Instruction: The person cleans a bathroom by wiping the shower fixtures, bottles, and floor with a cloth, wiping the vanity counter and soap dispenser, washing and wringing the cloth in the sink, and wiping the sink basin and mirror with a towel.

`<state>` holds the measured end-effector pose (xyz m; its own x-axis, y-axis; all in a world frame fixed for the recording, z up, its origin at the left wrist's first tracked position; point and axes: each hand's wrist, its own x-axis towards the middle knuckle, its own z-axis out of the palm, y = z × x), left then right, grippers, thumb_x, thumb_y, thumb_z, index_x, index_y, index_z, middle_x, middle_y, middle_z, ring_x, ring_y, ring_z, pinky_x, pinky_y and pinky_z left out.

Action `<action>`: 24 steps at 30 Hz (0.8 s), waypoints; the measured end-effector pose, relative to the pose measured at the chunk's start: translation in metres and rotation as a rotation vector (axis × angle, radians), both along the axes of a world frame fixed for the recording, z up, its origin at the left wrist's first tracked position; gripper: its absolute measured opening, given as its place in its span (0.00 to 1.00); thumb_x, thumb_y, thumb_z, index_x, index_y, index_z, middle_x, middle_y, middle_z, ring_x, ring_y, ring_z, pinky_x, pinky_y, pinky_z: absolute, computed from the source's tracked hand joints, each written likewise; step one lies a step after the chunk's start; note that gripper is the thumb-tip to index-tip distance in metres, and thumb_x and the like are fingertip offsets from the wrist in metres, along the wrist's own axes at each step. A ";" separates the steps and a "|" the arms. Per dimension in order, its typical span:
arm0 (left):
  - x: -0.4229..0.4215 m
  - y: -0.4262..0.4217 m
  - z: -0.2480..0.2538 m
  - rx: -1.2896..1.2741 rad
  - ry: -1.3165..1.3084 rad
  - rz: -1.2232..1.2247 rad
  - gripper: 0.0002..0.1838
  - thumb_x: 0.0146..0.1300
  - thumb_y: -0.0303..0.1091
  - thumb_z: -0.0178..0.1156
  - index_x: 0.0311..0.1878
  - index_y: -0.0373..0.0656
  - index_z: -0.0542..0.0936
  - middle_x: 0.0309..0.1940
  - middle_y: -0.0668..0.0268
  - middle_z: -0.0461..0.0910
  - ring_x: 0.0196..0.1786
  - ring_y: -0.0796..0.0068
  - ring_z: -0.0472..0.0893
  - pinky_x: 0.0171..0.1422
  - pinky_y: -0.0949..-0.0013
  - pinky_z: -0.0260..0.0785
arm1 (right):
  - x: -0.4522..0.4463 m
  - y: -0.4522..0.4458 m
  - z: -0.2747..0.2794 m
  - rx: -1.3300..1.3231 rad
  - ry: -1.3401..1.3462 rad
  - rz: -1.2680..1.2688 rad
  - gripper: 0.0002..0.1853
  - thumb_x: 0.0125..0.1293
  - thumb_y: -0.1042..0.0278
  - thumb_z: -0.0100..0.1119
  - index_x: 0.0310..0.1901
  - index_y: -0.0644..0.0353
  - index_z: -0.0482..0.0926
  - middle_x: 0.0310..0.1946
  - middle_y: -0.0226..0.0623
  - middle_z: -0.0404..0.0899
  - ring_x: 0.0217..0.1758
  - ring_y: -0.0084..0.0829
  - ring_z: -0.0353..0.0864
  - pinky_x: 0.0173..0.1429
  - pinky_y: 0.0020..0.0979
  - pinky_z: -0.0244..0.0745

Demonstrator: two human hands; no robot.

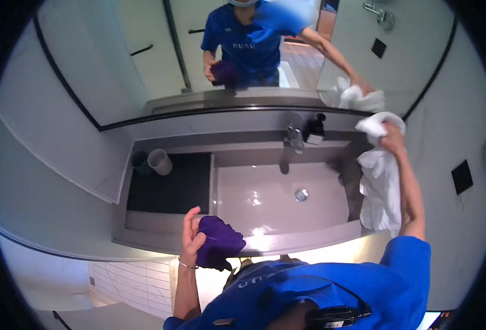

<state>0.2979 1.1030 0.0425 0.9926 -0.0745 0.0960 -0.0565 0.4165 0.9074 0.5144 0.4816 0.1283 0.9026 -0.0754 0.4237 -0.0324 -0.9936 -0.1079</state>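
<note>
My left hand [191,237] is closed on a crumpled purple cloth [216,241], held at the front edge of the counter near the dark mat. At the far right corner, my right hand [393,138] grips a bunched white cloth [379,125] against the bottom of the mirror. Below that hand, a white towel [379,190] drapes over the right end of the counter, under my forearm. Whether the two white pieces are joined cannot be made out.
A grey sink basin [254,206] with a drain sits between my hands. Behind it stand a chrome faucet [294,137] and a dark soap bottle [314,131]. Two cups, one light grey cup [159,161], stand on a black mat [171,190]. A mirror [160,71] backs the counter.
</note>
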 end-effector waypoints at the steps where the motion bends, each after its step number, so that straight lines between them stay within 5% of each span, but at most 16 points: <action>1: -0.005 -0.005 0.004 -0.035 0.007 -0.012 0.41 0.55 0.40 0.63 0.69 0.43 0.52 0.46 0.61 0.73 0.51 0.70 0.74 0.59 0.67 0.66 | -0.027 -0.027 0.017 0.104 -0.020 -0.095 0.19 0.40 0.69 0.58 0.40 0.59 0.80 0.39 0.44 0.81 0.43 0.44 0.79 0.50 0.39 0.73; 2: -0.010 -0.013 0.003 -0.065 0.004 -0.006 0.44 0.56 0.43 0.64 0.69 0.43 0.51 0.46 0.60 0.73 0.52 0.68 0.75 0.60 0.64 0.68 | -0.038 -0.086 0.024 0.301 0.157 -0.198 0.18 0.40 0.66 0.57 0.36 0.63 0.80 0.31 0.43 0.81 0.33 0.36 0.80 0.43 0.34 0.74; 4: -0.019 -0.032 -0.014 -0.254 0.028 -0.107 0.41 0.60 0.42 0.59 0.70 0.42 0.48 0.50 0.57 0.73 0.54 0.66 0.75 0.61 0.62 0.67 | -0.088 -0.166 0.044 0.550 0.337 0.071 0.15 0.43 0.66 0.57 0.34 0.64 0.80 0.27 0.40 0.81 0.29 0.29 0.79 0.37 0.32 0.75; 5: -0.023 -0.058 -0.006 -0.339 0.080 -0.123 0.40 0.62 0.41 0.57 0.70 0.42 0.47 0.52 0.56 0.72 0.54 0.66 0.75 0.60 0.62 0.68 | -0.125 -0.123 0.069 0.960 0.234 -0.117 0.13 0.50 0.65 0.58 0.35 0.63 0.82 0.29 0.38 0.82 0.29 0.29 0.80 0.36 0.31 0.75; 7: -0.017 -0.117 0.004 -0.292 0.230 -0.314 0.38 0.64 0.41 0.54 0.71 0.43 0.46 0.57 0.53 0.71 0.56 0.66 0.74 0.63 0.63 0.64 | -0.154 -0.131 0.060 1.232 0.295 -0.131 0.20 0.55 0.59 0.60 0.44 0.66 0.80 0.35 0.40 0.82 0.39 0.33 0.82 0.46 0.32 0.75; 9: -0.005 -0.188 -0.013 -0.176 0.235 -0.601 0.41 0.63 0.44 0.56 0.72 0.44 0.45 0.64 0.52 0.65 0.62 0.64 0.68 0.69 0.63 0.57 | -0.131 -0.244 -0.050 0.558 0.483 0.117 0.31 0.57 0.50 0.62 0.53 0.71 0.74 0.47 0.45 0.79 0.53 0.36 0.77 0.60 0.34 0.68; 12: -0.005 -0.309 -0.032 0.087 0.394 -0.759 0.49 0.58 0.49 0.61 0.73 0.45 0.42 0.69 0.46 0.53 0.71 0.59 0.57 0.73 0.61 0.46 | -0.145 -0.142 -0.065 0.390 0.486 0.038 0.37 0.58 0.48 0.62 0.59 0.72 0.68 0.58 0.46 0.71 0.64 0.35 0.66 0.67 0.33 0.59; 14: -0.016 -0.370 -0.043 0.155 0.421 -0.763 0.53 0.55 0.49 0.64 0.73 0.42 0.40 0.70 0.44 0.49 0.73 0.58 0.53 0.74 0.62 0.44 | -0.140 -0.151 -0.085 0.808 0.548 -0.051 0.37 0.58 0.49 0.62 0.61 0.70 0.66 0.61 0.44 0.68 0.64 0.34 0.66 0.67 0.31 0.58; 19: -0.020 -0.472 -0.079 0.125 0.352 -0.593 0.60 0.51 0.48 0.68 0.72 0.38 0.34 0.70 0.43 0.50 0.73 0.57 0.52 0.74 0.65 0.45 | -0.173 -0.144 -0.104 0.994 0.380 0.142 0.37 0.58 0.49 0.62 0.61 0.69 0.66 0.60 0.41 0.69 0.61 0.35 0.69 0.65 0.30 0.61; 21: -0.021 -0.484 -0.085 0.109 0.329 -0.535 0.61 0.49 0.47 0.68 0.72 0.38 0.34 0.69 0.43 0.51 0.72 0.57 0.53 0.73 0.65 0.47 | -0.209 -0.135 -0.103 1.406 0.461 -0.047 0.36 0.60 0.50 0.59 0.63 0.67 0.64 0.59 0.40 0.70 0.61 0.34 0.70 0.65 0.31 0.62; 24: -0.021 -0.472 -0.081 -0.026 0.582 -0.585 0.61 0.47 0.40 0.71 0.73 0.40 0.35 0.65 0.48 0.60 0.65 0.59 0.66 0.62 0.62 0.66 | -0.226 -0.194 -0.156 1.788 0.643 0.139 0.36 0.61 0.48 0.57 0.64 0.65 0.63 0.59 0.38 0.70 0.61 0.34 0.70 0.67 0.33 0.61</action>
